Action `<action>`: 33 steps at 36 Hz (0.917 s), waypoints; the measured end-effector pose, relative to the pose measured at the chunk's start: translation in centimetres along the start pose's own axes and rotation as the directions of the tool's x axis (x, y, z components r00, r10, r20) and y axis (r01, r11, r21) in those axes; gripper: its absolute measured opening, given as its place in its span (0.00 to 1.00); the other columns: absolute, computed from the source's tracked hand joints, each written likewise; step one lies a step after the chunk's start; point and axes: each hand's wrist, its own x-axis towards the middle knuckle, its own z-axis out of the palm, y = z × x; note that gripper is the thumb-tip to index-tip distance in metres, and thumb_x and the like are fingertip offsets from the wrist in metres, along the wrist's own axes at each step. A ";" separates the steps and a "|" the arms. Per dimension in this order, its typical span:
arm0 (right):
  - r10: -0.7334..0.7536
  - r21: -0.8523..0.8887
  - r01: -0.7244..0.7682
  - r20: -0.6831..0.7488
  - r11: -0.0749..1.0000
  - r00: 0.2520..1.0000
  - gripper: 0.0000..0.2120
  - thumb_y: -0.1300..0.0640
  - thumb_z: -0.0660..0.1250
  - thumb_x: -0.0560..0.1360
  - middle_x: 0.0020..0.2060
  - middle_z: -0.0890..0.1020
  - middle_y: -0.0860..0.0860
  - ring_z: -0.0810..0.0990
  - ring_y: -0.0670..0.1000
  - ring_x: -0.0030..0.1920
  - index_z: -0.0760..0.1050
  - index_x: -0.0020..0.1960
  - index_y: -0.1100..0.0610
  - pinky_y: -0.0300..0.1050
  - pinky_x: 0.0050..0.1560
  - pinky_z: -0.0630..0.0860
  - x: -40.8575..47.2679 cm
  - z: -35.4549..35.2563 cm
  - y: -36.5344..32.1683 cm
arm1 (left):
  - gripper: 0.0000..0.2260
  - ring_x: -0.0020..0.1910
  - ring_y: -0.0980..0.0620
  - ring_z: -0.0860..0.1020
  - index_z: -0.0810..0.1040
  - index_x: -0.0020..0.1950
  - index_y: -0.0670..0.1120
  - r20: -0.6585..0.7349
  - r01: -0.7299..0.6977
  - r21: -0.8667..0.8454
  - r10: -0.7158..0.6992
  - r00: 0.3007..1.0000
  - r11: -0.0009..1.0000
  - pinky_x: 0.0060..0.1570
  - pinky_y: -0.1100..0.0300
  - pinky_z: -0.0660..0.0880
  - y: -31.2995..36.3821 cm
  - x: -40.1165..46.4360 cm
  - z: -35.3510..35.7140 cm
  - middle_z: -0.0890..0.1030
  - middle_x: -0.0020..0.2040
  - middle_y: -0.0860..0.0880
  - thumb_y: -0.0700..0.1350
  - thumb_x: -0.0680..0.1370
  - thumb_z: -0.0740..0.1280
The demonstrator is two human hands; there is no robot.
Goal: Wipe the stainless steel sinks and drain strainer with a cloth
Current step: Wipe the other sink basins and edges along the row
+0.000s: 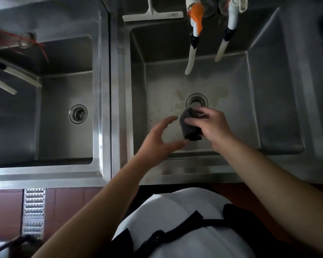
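Observation:
Two stainless steel sinks lie below me. Over the right sink (268,112), my right hand (211,127) grips a dark grey folded cloth (189,125), held just in front of the round drain strainer (196,102). Yellowish stains mark the basin floor around that strainer. My left hand (158,140) hovers beside the cloth with fingers spread and loosely curved, holding nothing. The left sink (63,86) has its own drain strainer (78,114) in the middle of its floor.
Two white tap hoses (191,58) hang into the right sink from the back, one with an orange part. A white squeegee (153,14) lies on the back ledge. More white hoses (13,75) reach over the left sink. A metal floor grate (34,211) lies below left.

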 end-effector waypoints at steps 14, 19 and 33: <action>0.044 0.119 -0.081 0.286 0.990 0.957 0.25 0.77 0.66 0.72 0.50 0.86 0.55 0.85 0.52 0.51 0.79 0.60 0.52 0.46 0.51 0.82 -4.6 3.4 -0.9 | 0.29 0.58 0.61 0.79 0.73 0.66 0.58 -0.087 -0.226 -0.125 0.216 0.972 0.966 0.55 0.65 0.78 -1.6 -1.5 -2.7 0.78 0.62 0.55 0.39 0.70 0.77; -0.052 -0.111 0.088 0.289 0.990 0.956 0.21 0.77 0.63 0.70 0.40 0.85 0.51 0.84 0.44 0.40 0.82 0.49 0.54 0.35 0.43 0.80 -4.5 4.9 -2.5 | 0.29 0.51 0.54 0.84 0.75 0.63 0.57 -0.109 -0.077 -0.355 0.040 0.993 0.932 0.46 0.64 0.80 -3.5 -2.5 -8.4 0.85 0.49 0.54 0.28 0.72 0.68; -0.127 -0.309 0.402 0.636 0.862 0.761 0.12 0.68 0.66 0.70 0.43 0.86 0.55 0.84 0.51 0.44 0.81 0.49 0.55 0.42 0.42 0.80 -3.9 8.2 -7.3 | 0.24 0.52 0.36 0.82 0.80 0.64 0.51 0.175 0.071 -0.470 0.014 0.985 0.880 0.46 0.40 0.82 -4.4 -7.7 -17.5 0.82 0.51 0.38 0.31 0.72 0.70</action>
